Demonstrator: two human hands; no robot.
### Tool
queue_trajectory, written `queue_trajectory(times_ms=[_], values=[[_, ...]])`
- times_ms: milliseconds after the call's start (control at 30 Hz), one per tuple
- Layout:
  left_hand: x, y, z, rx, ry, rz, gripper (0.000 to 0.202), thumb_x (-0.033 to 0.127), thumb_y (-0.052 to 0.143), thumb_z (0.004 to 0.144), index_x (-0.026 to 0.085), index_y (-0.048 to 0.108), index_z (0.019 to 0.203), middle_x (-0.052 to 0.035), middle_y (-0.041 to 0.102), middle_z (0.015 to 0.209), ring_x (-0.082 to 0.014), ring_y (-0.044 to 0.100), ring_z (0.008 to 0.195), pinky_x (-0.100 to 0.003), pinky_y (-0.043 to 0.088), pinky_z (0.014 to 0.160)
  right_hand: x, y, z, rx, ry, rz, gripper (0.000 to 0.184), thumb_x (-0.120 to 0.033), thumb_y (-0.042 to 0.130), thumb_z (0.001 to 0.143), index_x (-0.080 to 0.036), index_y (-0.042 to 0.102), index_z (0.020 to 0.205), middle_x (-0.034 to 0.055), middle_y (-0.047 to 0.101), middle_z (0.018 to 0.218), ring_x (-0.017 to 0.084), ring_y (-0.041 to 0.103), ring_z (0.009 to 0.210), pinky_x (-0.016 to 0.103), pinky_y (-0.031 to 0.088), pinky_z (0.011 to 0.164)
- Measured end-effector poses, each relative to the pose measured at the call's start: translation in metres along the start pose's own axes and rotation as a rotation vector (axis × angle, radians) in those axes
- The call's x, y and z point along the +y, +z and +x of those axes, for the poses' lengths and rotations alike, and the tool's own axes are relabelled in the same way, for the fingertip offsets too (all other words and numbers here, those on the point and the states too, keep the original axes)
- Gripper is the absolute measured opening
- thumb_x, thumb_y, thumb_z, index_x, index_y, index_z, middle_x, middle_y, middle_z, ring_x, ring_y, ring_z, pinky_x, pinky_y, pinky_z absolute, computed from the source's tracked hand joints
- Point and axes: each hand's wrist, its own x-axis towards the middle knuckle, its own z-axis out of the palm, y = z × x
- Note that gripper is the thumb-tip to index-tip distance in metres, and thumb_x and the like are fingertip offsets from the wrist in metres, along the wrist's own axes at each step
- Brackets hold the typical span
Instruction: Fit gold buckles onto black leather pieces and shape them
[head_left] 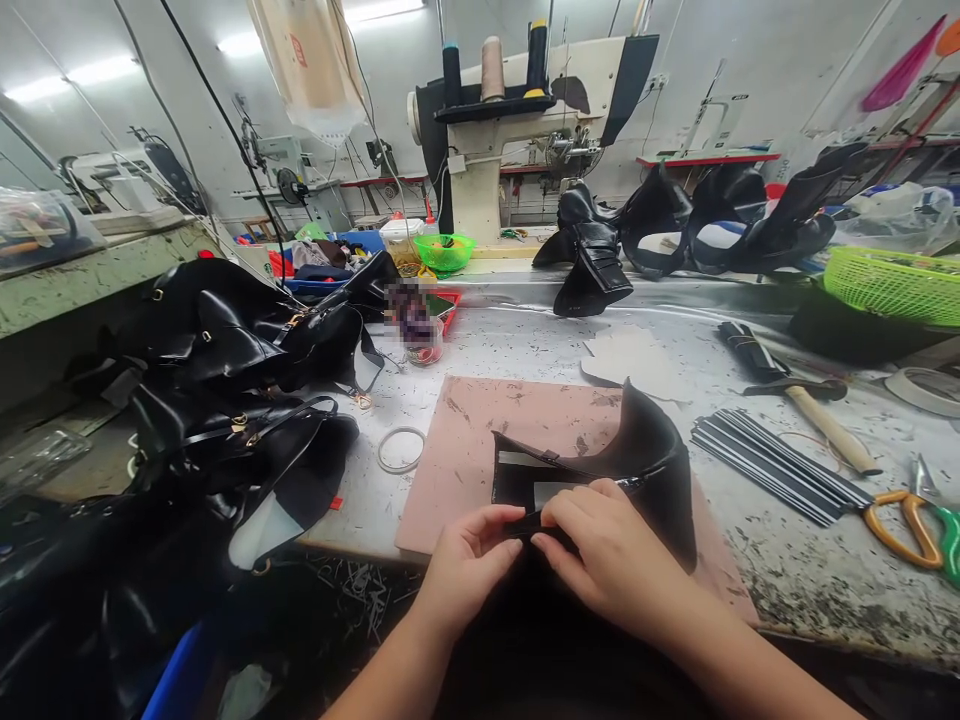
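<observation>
A black leather boot upper (660,450) lies curved on a pink board (465,430) in front of me. My left hand (474,555) pinches its near edge between thumb and fingers. Close beside it, my right hand (592,540) grips the same edge, with the thumb below and the fingers on top. The fingertips of both hands almost meet, and the exact fold under them is partly hidden. Pale strips show on the inner side of the leather.
Black boot uppers with gold buckles (247,350) are heaped at left. A sewing machine (480,150) stands behind. To the right lie black strips (776,465), a wooden-handled hammer (832,425), scissors (911,520) and a green basket (892,285). A ring (401,450) is left of the board.
</observation>
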Motion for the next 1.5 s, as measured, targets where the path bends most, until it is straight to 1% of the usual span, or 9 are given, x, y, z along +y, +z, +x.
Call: queue_trajectory(times_ms=[333,533,633,767,900,1067,1200,1300,1500], values=[[-0.013,-0.001,0.001,0.096,0.058,-0.062,0.019,0.020,0.076,0.058,0.017,0.063,0.072,0.0025,0.062,0.071,-0.0095,0.055,0.065,-0.018,0.044,0.059,0.003,-0.006,0.003,-0.036,0.045,-0.039,0.015,-0.023,0.061,0.079,-0.019,0.050,0.069,-0.0021,0.058,0.062,0.015,0.049,0.059,0.030,0.030,0.065],[0.003,-0.012,0.009,-0.147,-0.156,0.065,0.042,0.028,0.078,0.055,0.018,0.063,0.093,0.0015,0.060,0.071,-0.0110,0.054,0.064,-0.020,0.042,0.058,0.008,-0.008,0.002,-0.071,0.003,-0.033,0.015,-0.024,0.060,0.080,-0.019,0.050,0.070,-0.0029,0.057,0.064,0.013,0.049,0.059,0.033,0.031,0.075],[0.012,-0.016,0.014,-0.253,-0.187,0.287,0.034,0.038,0.076,0.057,0.014,0.065,0.078,-0.0013,0.060,0.072,-0.0128,0.052,0.066,-0.023,0.041,0.060,0.007,-0.009,0.001,-0.062,0.005,0.002,0.015,-0.023,0.060,0.080,-0.019,0.050,0.069,-0.0034,0.055,0.062,0.013,0.049,0.060,0.034,0.030,0.080],[0.014,-0.017,0.016,-0.316,-0.183,0.388,0.031,0.041,0.072,0.061,0.011,0.062,0.060,0.0024,0.050,0.057,-0.0096,0.043,0.056,-0.023,0.035,0.056,0.010,-0.012,-0.001,-0.067,0.014,0.035,0.014,-0.024,0.056,0.081,-0.019,0.051,0.069,-0.0030,0.055,0.062,0.013,0.049,0.060,0.035,0.028,0.084],[0.015,-0.018,0.016,-0.395,-0.130,0.464,0.031,0.041,0.065,0.067,0.010,0.066,0.072,-0.0001,0.052,0.065,-0.0114,0.044,0.062,-0.024,0.035,0.058,0.015,-0.014,-0.004,-0.054,0.015,0.028,0.019,-0.023,0.050,0.085,-0.019,0.050,0.066,-0.0026,0.054,0.061,0.013,0.047,0.059,0.035,0.028,0.083],[0.021,-0.017,0.023,-0.597,-0.112,0.605,0.024,0.031,0.055,0.074,0.013,0.064,0.086,-0.0001,0.054,0.073,-0.0128,0.047,0.068,-0.024,0.039,0.064,0.014,-0.010,-0.006,-0.048,0.028,0.047,0.018,-0.020,0.050,0.084,-0.018,0.051,0.067,-0.0023,0.055,0.060,0.013,0.046,0.060,0.034,0.028,0.081],[0.025,-0.006,0.027,-0.568,-0.075,0.726,0.014,0.028,0.059,0.070,0.014,0.058,0.072,0.0046,0.046,0.062,-0.0106,0.041,0.061,-0.021,0.033,0.057,0.012,-0.012,-0.008,-0.075,0.028,0.052,0.016,-0.020,0.052,0.083,-0.019,0.052,0.067,-0.0019,0.056,0.062,0.014,0.048,0.062,0.037,0.029,0.083],[0.025,0.001,0.027,-0.553,-0.069,0.770,0.020,0.030,0.060,0.070,0.015,0.052,0.061,0.0055,0.041,0.056,-0.0100,0.037,0.058,-0.022,0.029,0.053,0.015,-0.020,-0.010,-0.104,0.033,0.067,0.011,-0.020,0.055,0.081,-0.020,0.053,0.070,-0.0021,0.058,0.066,0.015,0.052,0.068,0.042,0.025,0.094],[0.026,-0.001,0.030,-0.641,-0.081,0.754,0.019,0.033,0.056,0.075,0.014,0.059,0.076,0.0023,0.050,0.067,-0.0125,0.044,0.065,-0.023,0.035,0.060,0.024,-0.029,-0.015,-0.085,0.035,0.033,0.010,-0.017,0.054,0.082,-0.022,0.053,0.073,-0.0032,0.058,0.068,0.015,0.055,0.072,0.048,0.018,0.103]])
